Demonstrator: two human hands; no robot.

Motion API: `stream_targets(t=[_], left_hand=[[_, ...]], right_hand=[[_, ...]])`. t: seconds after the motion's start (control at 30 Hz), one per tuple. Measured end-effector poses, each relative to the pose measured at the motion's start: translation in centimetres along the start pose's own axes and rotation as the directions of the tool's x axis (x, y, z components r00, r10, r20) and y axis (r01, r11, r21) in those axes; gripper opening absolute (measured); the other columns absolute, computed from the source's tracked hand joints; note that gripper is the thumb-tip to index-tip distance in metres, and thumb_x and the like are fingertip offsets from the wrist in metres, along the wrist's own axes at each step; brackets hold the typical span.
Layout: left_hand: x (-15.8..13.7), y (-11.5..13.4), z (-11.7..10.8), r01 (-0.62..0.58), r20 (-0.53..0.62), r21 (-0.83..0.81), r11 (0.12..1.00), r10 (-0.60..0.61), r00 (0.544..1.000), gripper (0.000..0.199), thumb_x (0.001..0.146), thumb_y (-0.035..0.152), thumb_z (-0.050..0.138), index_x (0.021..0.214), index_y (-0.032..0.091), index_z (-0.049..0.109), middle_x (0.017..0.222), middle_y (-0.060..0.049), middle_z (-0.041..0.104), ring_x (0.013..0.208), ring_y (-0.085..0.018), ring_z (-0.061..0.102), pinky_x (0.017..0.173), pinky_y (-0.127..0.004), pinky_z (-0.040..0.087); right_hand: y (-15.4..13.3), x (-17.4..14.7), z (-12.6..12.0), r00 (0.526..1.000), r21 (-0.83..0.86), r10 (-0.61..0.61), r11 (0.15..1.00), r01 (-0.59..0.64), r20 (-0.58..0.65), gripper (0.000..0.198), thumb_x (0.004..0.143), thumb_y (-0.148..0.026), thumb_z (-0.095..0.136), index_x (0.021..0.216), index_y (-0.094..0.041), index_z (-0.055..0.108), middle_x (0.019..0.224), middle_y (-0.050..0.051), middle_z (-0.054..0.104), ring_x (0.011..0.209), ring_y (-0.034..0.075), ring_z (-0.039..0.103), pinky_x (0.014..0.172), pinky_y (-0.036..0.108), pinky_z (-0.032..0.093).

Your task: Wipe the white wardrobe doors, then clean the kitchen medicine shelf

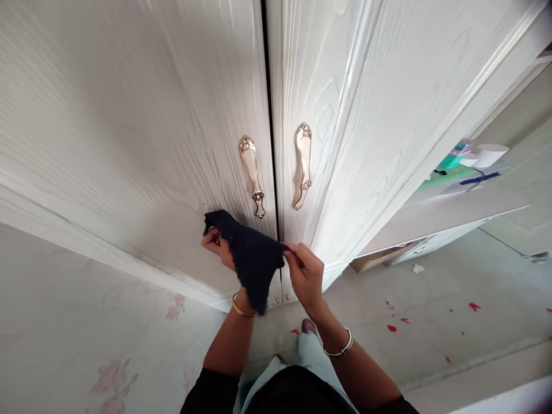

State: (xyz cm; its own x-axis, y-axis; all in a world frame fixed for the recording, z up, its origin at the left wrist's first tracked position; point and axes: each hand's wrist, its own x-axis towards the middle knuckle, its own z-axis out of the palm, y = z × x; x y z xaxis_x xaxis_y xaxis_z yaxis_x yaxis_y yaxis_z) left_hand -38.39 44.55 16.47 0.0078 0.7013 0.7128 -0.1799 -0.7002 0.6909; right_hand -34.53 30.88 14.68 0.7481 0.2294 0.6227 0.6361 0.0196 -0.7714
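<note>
A dark navy cloth (252,253) is stretched between my two hands in front of a white wood-grain cabinet. My left hand (219,247) is closed on the cloth's left end, with part of the hand hidden behind the fabric. Pinched between thumb and fingers of my right hand (307,273) is the cloth's right corner. Just above the cloth is the left door's ornate gold-and-cream handle (253,175). A matching right handle (303,165) sits on the other door, across the dark gap. Neither hand touches a handle.
At right, a low shelf unit (448,215) holds a teal item (452,160), white rolls (491,154) and a blue strip. Red scraps (474,306) and a white scrap (418,268) lie on the tiled floor. A wall with a floral pattern (110,379) stands at lower left.
</note>
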Motion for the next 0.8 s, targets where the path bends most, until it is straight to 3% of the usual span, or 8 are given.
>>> stream_targets(t=[0.07,0.2,0.33,0.4,0.5,0.57,0.67,0.8], left_hand=[[0.4,0.5,0.3,-0.027,-0.189,-0.027,0.999,0.022,0.982,0.021,0.102,0.031,0.053,0.087,0.018,0.058,0.099,-0.001,0.045,0.091,-0.012,0.052,0.087,-0.029,0.048],[0.6,1.4,0.3,-0.049,-0.231,-0.045,0.998,0.037,0.972,0.028,0.096,0.032,0.060,0.074,0.019,0.048,0.087,0.002,0.038,0.079,-0.010,0.048,0.074,-0.025,0.045],[0.3,2.2,-0.5,-0.150,-0.287,-0.156,0.976,0.101,0.953,0.028,0.096,0.030,0.060,0.073,0.019,0.048,0.081,0.003,0.039,0.071,-0.010,0.048,0.068,-0.026,0.045],[0.1,2.8,-0.9,-0.270,-0.293,-0.101,0.957,0.231,0.928,0.021,0.093,0.023,0.064,0.076,0.019,0.054,0.095,0.000,0.055,0.087,-0.013,0.060,0.076,-0.030,0.049],[-0.7,3.5,-1.5,-0.432,-0.215,-0.048,0.901,0.413,0.885,0.009,0.092,0.020,0.065,0.085,0.020,0.059,0.126,-0.007,0.067,0.118,-0.023,0.066,0.089,-0.039,0.054],[-1.4,3.7,-1.9,-0.457,-0.122,-0.119,0.881,0.444,0.888,0.002,0.094,0.020,0.062,0.094,0.021,0.060,0.119,-0.008,0.074,0.106,-0.023,0.074,0.080,-0.037,0.059],[-2.2,3.5,-2.5,-0.422,-0.079,-0.160,0.893,0.414,0.907,0.013,0.094,0.013,0.061,0.106,0.020,0.063,0.093,-0.002,0.078,0.076,-0.017,0.076,0.068,-0.032,0.060],[-2.2,2.4,-3.6,-0.333,-0.125,-0.064,0.941,0.323,0.938,0.014,0.092,0.010,0.065,0.103,0.018,0.065,0.084,0.001,0.074,0.074,-0.014,0.074,0.068,-0.027,0.059]], right_hand=[[0.4,0.5,0.1,0.992,0.127,0.120,0.984,-0.123,0.025,0.024,0.102,-0.038,0.057,0.106,-0.024,0.077,0.065,-0.002,0.060,0.055,0.012,0.053,0.054,0.027,0.048],[0.5,0.5,0.2,0.972,0.329,0.218,0.914,-0.235,0.090,0.027,0.105,-0.041,0.052,0.110,-0.022,0.070,0.060,-0.004,0.065,0.051,0.012,0.061,0.052,0.025,0.053],[0.6,-0.3,-0.1,0.998,0.232,0.020,0.972,-0.035,0.067,0.024,0.102,-0.036,0.055,0.122,-0.025,0.064,0.102,0.005,0.075,0.079,0.015,0.072,0.071,0.030,0.061],[0.7,-0.8,-0.1,0.990,0.107,-0.131,0.986,0.125,0.059,0.048,0.091,-0.043,0.071,0.133,-0.025,0.055,0.121,0.010,0.068,0.100,0.022,0.069,0.083,0.038,0.061],[0.9,-1.4,0.3,0.970,-0.064,-0.244,0.968,0.244,0.013,0.080,0.073,-0.045,0.085,0.137,-0.023,0.044,0.120,0.011,0.059,0.111,0.028,0.059,0.090,0.046,0.057],[1.0,-1.5,0.7,0.970,-0.125,-0.232,0.967,0.222,-0.068,0.068,0.072,-0.035,0.082,0.128,-0.023,0.046,0.110,0.008,0.056,0.105,0.027,0.057,0.088,0.045,0.054],[1.0,-1.4,0.5,0.981,-0.117,-0.177,0.979,0.167,-0.081,0.050,0.071,-0.025,0.075,0.113,-0.024,0.049,0.102,0.004,0.056,0.095,0.023,0.056,0.082,0.039,0.052],[0.7,-1.4,-1.2,0.977,-0.106,-0.026,0.993,0.050,0.212,0.037,0.078,-0.024,0.073,0.111,-0.024,0.058,0.091,0.000,0.063,0.076,0.016,0.058,0.067,0.027,0.046]])
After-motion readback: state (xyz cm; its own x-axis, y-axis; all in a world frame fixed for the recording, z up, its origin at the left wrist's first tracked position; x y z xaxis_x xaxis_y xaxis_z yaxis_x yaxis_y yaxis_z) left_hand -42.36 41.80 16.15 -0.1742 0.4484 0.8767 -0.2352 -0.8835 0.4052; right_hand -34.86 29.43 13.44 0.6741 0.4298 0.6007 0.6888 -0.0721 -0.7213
